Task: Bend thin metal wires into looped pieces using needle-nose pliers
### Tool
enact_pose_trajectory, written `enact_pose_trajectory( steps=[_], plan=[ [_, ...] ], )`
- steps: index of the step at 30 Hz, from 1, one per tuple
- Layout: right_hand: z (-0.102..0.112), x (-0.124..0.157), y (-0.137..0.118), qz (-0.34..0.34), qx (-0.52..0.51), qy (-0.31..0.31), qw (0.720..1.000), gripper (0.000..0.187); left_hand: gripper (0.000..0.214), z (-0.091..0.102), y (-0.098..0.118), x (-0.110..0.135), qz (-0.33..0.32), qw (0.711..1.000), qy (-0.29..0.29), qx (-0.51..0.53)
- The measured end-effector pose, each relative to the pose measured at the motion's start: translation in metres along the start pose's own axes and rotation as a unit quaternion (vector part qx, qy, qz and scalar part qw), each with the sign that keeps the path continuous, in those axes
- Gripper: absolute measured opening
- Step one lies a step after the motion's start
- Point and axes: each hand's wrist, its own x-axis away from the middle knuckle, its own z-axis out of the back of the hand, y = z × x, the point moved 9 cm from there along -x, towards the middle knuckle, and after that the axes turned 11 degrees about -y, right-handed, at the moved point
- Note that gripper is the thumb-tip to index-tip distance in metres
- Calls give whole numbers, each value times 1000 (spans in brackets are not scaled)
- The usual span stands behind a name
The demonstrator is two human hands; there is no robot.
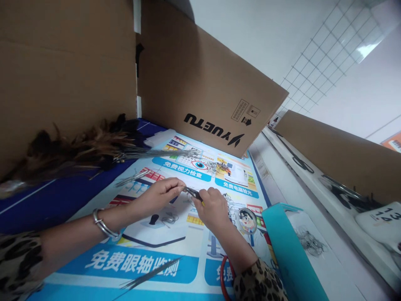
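Observation:
My right hand is closed round a pair of small pliers with dark jaws and a bit of yellow at the grip. The jaws point left and meet the fingertips of my left hand, which pinches a thin wire at their tip. Most of that wire is hidden by the fingers or too fine to follow. Below the hands a small loop of wire lies on the printed sheet. Bent wire pieces are scattered beyond my right hand. Cut straight wires lie nearer to me.
Brown feathers and a long wire bundle lie at the left and back. Cardboard panels stand behind. At the right is a teal box with tangled wire. A red handle shows beside my right forearm.

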Motion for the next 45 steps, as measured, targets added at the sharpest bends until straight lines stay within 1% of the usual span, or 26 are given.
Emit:
enact_pose_trajectory(
  steps=[12, 19, 24, 28, 33, 36, 40, 43, 45],
  plan=[
    [-10, 1, -6, 21, 24, -16, 999, 23, 26, -1, -6, 0, 8, 1000, 2, -11],
    [-16, 0, -6, 12, 17, -38, 999, 29, 27, -1, -10, 0, 15, 1000, 4, -20],
    [-20, -1, -5, 3, -4, -44, 999, 28, 27, -2, -11, -1, 4, 1000, 0, -20],
    [-21, -1, -4, 10, -32, -18, 999, 27, 26, 0, -8, 0, -21, 999, 16, -36],
    [-16, 0, -1, 30, -69, 29, 997, 32, 24, 4, 1, 3, -60, 995, 40, -75],
    [-12, 1, -1, 33, -65, 50, 996, 34, 22, 6, 6, 7, -78, 989, 57, -111],
    [-2, 4, 0, 23, -43, 92, 995, 29, 22, 7, 12, 12, -112, 978, 78, -158],
    [3, 6, 3, 32, -45, 127, 990, 26, 22, 9, 13, 15, -121, 975, 94, -162],
    [4, 7, 5, 49, -59, 147, 986, 26, 21, 11, 11, 15, -111, 979, 98, -140]
  ],
)
